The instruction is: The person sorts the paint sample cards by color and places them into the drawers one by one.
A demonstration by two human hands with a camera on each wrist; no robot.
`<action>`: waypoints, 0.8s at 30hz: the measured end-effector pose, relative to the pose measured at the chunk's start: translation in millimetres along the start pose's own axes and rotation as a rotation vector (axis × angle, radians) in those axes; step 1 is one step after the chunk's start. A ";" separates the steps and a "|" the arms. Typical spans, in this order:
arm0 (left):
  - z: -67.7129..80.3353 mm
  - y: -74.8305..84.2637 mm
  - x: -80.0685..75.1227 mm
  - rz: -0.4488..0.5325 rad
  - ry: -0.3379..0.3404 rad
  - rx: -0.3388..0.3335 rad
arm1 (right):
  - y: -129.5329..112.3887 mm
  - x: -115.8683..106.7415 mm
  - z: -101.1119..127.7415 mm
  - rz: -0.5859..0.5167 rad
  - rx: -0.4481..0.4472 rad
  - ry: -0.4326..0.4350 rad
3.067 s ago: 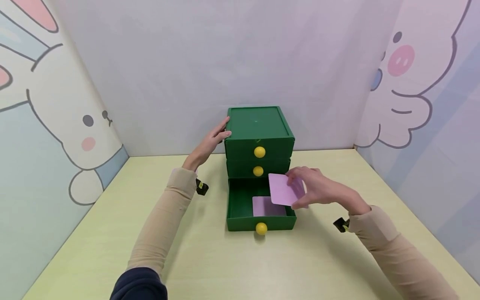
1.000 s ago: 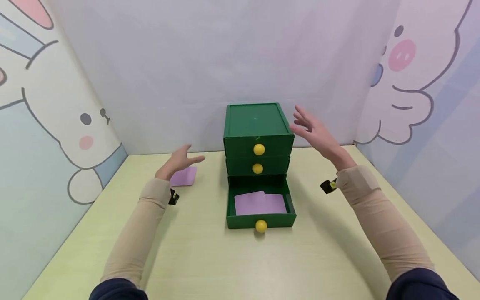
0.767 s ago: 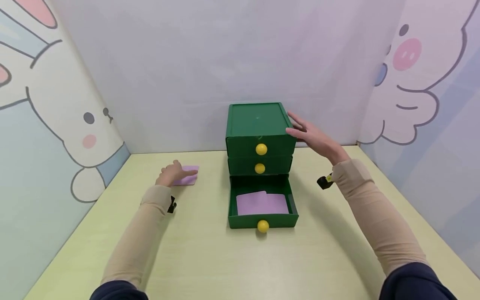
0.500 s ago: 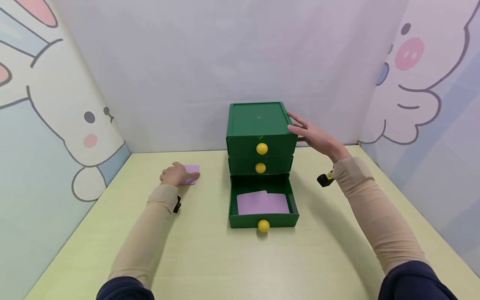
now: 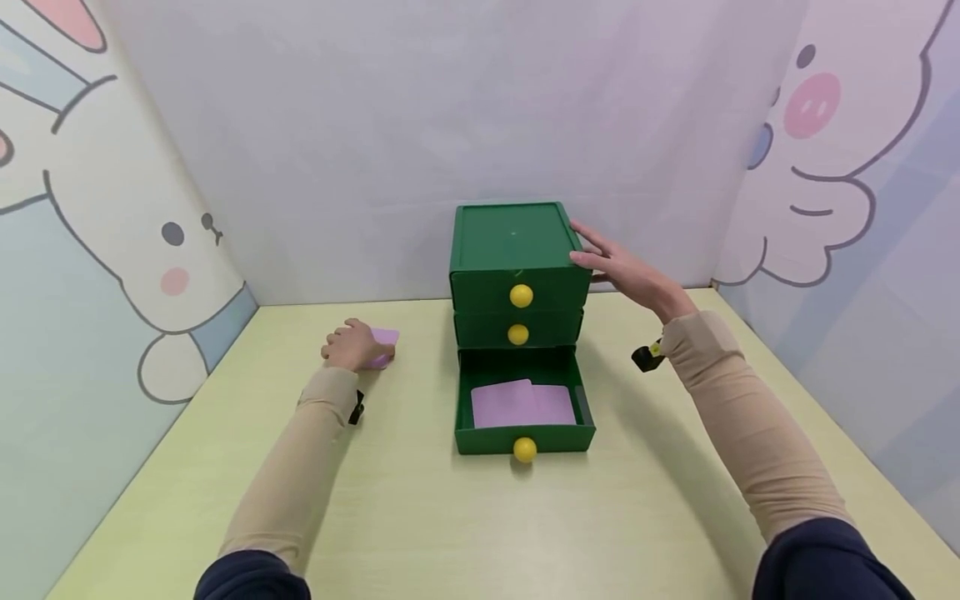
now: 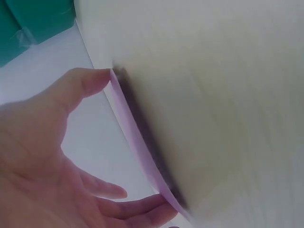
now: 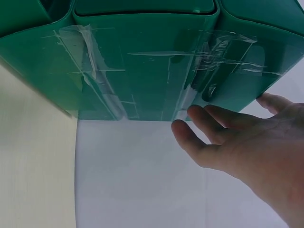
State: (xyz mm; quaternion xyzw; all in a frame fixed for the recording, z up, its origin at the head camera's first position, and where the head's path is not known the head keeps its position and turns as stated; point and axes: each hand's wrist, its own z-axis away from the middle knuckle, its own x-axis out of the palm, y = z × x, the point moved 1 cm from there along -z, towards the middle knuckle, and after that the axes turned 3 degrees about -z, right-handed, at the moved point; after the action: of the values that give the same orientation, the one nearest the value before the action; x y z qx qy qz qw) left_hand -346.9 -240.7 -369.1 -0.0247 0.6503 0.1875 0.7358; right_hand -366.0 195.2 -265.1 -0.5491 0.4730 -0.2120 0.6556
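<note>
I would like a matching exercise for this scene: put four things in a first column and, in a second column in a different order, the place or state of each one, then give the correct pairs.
Column 1
1. left hand
2. right hand
3. bottom drawer
4. top drawer

Column 2
A. pulled out, with purple cards lying inside
B. closed, with a yellow knob on its front
C. grips a purple card on the table
D. rests with straight fingers against the side of the green cabinet

Pairs: 1-C, 2-D, 3-A, 4-B
</note>
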 end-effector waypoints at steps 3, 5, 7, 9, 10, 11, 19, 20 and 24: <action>0.4 -1.1 -4.3 0.011 0.003 0.023 | -1.6 -1.6 -0.3 0.010 0.002 0.000; 2.6 -2.5 -7.2 0.009 -0.002 0.043 | -2.8 -1.8 -0.8 0.024 0.004 -0.001; 7.2 -4.4 -10.7 0.014 -0.014 0.067 | 0.5 -3.2 -3.8 0.037 0.002 0.003; 13.3 -6.5 -13.8 0.026 -0.035 0.096 | 0.6 -2.5 -4.0 0.056 0.000 0.006; 17.1 -7.5 -15.3 0.036 -0.051 0.112 | 0.9 -2.1 -3.9 0.062 -0.002 0.007; 21.0 -8.3 -17.0 0.044 -0.067 0.129 | 1.0 -1.7 -3.5 0.072 -0.005 0.006; 49.7 -9.5 -28.2 0.042 -0.162 0.356 | 3.7 -1.3 0.1 0.107 0.002 0.025; 53.2 -8.5 -29.9 0.037 -0.167 0.386 | 3.6 -1.4 0.7 0.103 0.000 0.027; 67.9 -4.2 -36.6 0.063 -0.205 0.468 | 2.4 -1.6 1.8 0.086 -0.003 0.030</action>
State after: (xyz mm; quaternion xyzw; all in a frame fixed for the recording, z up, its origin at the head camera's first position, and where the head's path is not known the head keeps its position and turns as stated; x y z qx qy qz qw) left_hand -284.3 -234.5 -324.2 0.1855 0.5983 0.0561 0.7774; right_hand -365.8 198.1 -266.8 -0.5261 0.5065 -0.1910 0.6559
